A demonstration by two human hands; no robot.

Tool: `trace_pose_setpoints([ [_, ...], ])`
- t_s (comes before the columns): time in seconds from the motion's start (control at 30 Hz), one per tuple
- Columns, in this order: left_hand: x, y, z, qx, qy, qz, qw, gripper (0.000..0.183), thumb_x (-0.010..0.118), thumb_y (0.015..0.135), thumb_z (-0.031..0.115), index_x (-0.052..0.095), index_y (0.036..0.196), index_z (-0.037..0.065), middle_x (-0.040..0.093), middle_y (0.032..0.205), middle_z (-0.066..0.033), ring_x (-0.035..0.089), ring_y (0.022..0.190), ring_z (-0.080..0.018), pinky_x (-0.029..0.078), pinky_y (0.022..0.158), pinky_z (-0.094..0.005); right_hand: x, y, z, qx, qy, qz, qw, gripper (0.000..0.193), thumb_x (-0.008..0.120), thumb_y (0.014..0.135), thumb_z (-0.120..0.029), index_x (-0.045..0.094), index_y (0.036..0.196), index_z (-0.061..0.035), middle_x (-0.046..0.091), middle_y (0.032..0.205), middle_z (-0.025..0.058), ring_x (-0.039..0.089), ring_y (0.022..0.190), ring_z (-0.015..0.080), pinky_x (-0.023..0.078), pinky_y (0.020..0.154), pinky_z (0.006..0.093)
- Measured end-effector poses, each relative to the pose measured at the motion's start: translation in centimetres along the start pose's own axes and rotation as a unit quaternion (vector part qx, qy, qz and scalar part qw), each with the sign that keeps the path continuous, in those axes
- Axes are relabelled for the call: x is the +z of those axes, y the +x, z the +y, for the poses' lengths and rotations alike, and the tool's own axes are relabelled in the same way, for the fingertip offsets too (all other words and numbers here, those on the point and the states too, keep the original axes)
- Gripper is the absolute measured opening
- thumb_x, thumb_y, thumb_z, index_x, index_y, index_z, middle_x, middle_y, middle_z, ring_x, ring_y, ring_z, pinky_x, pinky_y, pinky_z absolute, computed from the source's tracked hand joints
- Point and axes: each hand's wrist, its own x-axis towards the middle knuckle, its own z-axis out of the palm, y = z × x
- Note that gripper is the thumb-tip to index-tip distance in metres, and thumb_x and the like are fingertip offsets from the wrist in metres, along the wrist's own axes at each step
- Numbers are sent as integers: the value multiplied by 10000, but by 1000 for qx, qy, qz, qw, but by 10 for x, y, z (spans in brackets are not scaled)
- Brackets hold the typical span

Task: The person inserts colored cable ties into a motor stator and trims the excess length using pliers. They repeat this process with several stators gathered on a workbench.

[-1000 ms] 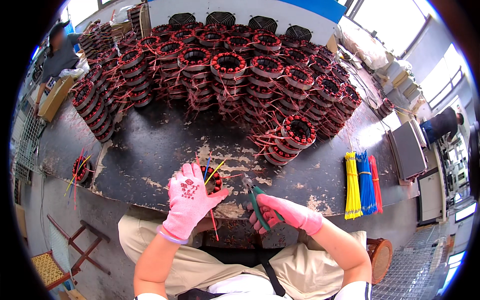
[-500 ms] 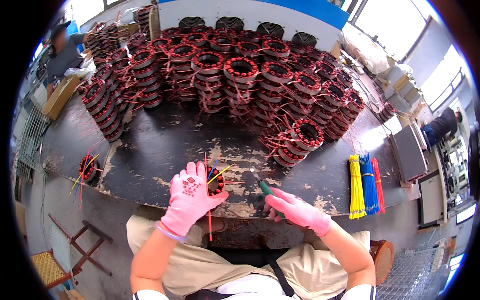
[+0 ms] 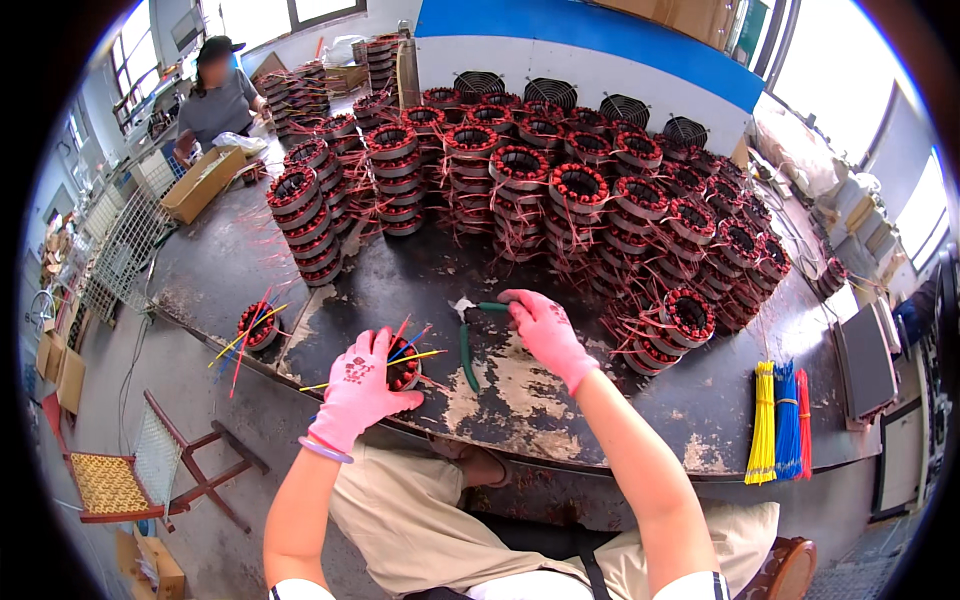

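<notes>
My left hand is in a pink glove and grips the left side of a wire-wound stator at the table's near edge, its thumb along the near side. Red, blue and yellow wires stick out around that stator. The fingers of my right hand, also gloved in pink, are closed at the end of one green handle of a pair of pliers. The pliers lie spread on the table, jaws away from me. Farther left sits another stator with coloured wires across it.
Tall stacks of stators fill the back of the dark, worn table. Bundles of yellow, blue and red wires lie at the right. A co-worker is beyond a cardboard box at far left.
The view has turned, shifting the table rightward in the picture. My right hand has reached forward, and the pliers have gone from within its grip to lying spread. My left hand stays on the stator.
</notes>
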Motion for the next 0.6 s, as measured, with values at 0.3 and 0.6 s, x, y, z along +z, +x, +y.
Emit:
trace_pose_setpoints([
  [0.3,-44,-24,-77,-4,-69,170,983,995,925,626,356,480,1440,-3,537,1396,-224,545,1292,-383,454,1086,-427,19,-30,1,-214,-164,98,958,285,657,905,-156,669,1171,-55,674,1205,145,628,1125,355,499,965,448],
  [0.6,-99,0,-211,-130,-52,137,981,1087,906,639,409,407,1518,9,494,1480,-181,503,1364,-329,409,1139,-385,10,-161,-28,-181,-120,-82,973,268,696,859,-106,691,1125,-69,682,1181,108,633,1106,333,486,968,451],
])
